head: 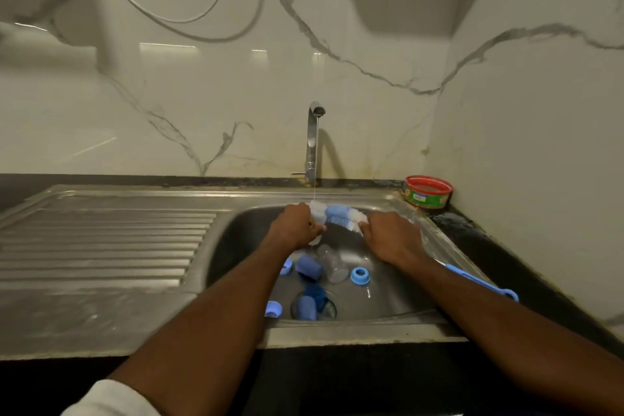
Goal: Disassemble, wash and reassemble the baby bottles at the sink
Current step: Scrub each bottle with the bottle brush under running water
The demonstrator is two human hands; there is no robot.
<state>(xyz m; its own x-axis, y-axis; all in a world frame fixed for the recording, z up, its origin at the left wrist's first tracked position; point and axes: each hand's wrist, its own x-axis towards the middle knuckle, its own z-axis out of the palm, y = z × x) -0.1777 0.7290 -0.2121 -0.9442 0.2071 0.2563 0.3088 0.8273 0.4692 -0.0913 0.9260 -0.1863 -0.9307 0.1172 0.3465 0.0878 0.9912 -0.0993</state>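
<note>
With my left hand gripping a small part and my right hand grasping the bottle brush, I should keep both under the tap stream at twelve o'clock.

My left hand and right hand gripping blue-white bottle brush under thin tap stream, over sink, clear bottle, blue caps, blue rings lying in basin, red tub in corner

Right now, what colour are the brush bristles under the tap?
Blue and white bristles, clearest in the head view.
</note>
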